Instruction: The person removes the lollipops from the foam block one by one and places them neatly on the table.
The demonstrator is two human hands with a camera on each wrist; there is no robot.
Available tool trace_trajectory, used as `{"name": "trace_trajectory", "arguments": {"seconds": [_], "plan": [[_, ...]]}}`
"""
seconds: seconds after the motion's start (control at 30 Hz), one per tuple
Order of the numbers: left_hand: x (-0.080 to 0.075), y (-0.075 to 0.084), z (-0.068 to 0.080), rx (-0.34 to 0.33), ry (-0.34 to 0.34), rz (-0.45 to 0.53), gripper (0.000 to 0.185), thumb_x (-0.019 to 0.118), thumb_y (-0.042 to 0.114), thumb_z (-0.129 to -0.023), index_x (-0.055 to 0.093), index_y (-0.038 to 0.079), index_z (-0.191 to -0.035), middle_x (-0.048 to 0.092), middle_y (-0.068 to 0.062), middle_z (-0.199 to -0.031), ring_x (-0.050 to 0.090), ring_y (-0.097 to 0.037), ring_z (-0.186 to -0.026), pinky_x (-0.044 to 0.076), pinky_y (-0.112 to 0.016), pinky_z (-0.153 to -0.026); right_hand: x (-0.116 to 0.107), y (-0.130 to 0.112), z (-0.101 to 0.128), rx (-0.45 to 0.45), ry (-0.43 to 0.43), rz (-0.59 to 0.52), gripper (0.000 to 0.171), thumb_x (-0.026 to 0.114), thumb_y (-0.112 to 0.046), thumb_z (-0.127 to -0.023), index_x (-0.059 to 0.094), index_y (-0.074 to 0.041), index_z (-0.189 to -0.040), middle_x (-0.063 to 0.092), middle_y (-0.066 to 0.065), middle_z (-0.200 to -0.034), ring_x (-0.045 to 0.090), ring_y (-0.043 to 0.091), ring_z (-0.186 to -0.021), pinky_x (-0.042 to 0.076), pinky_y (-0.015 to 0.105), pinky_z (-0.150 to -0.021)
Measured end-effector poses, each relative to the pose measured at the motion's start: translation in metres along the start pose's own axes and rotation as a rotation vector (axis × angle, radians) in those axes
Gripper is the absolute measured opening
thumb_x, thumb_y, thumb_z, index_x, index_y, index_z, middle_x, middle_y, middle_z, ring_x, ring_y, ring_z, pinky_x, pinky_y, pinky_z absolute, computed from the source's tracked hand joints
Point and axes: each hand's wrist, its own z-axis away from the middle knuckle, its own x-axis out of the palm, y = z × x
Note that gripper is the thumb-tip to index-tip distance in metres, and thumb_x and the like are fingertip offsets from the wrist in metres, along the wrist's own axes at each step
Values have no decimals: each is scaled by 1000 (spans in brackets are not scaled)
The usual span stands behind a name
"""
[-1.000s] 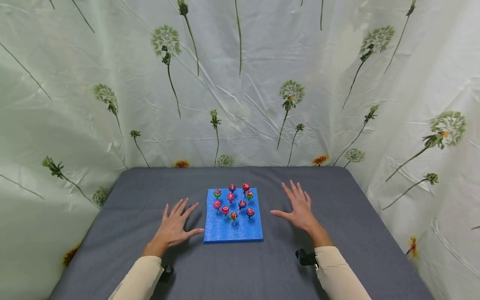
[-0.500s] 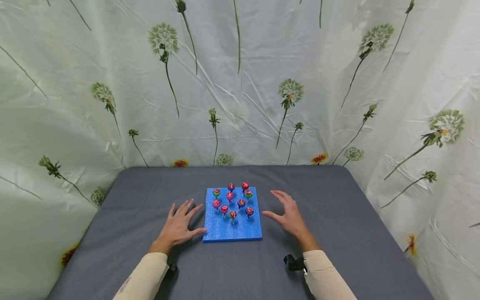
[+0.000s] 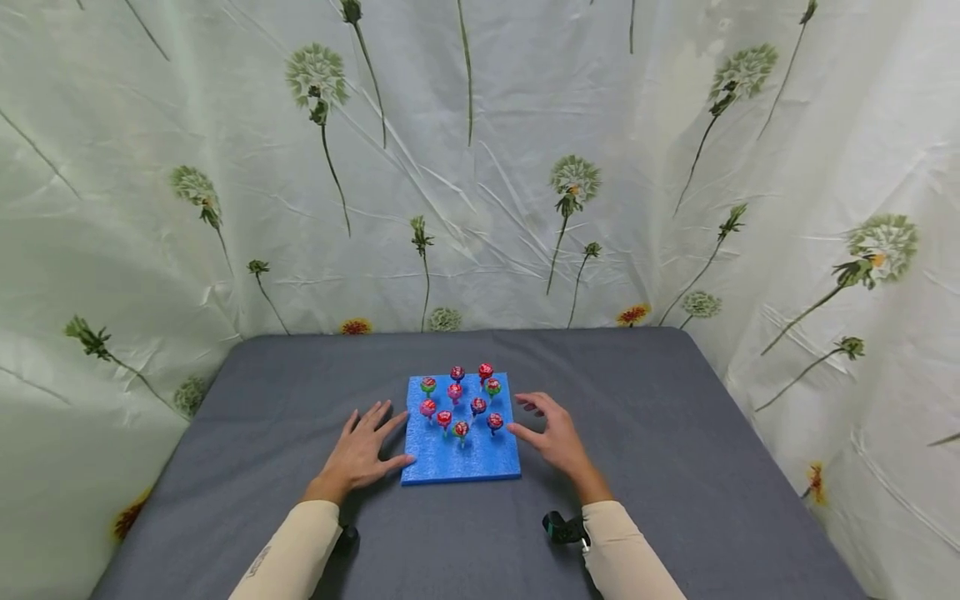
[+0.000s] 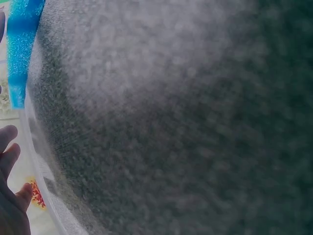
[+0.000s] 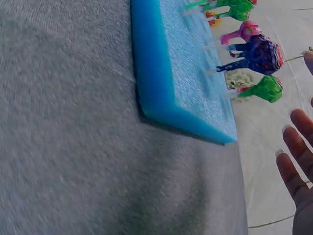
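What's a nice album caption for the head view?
Left hand and right hand flank a blue board planted with ten lollipops on a grey table.

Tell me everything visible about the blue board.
The blue board is a thick, roughly square slab, foam-like in look, with a speckled top. It lies flat on the grey table cover; ten wrapped lollipops stand in its middle and far part. The left hand overlaps its left edge; contact is unclear.
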Motion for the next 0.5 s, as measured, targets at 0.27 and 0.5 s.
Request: {"name": "trace_trajectory", "arguments": {"seconds": [0.27, 0.5], "plan": [[4, 1, -4, 3, -30, -5, 78, 58, 63, -84, 45, 17, -145, 34, -22, -151, 26, -41, -141, 15, -64, -112, 11, 3, 2, -2, -30, -48, 45, 77, -14, -83, 61, 3, -122, 63, 17, -111, 59, 32, -99, 51, 52, -85], [5, -2, -2, -4, -31, 2, 74, 57, 62, -86, 45, 20, -145, 35, -21, -151, 26, -41, -141, 15, -64, -111, 22, 0, 3, 11, -39, -81, 44, 75, -15, -85, 60, 1, -123, 63, 13, -114, 58, 34, -106, 48, 53, -89]]}}
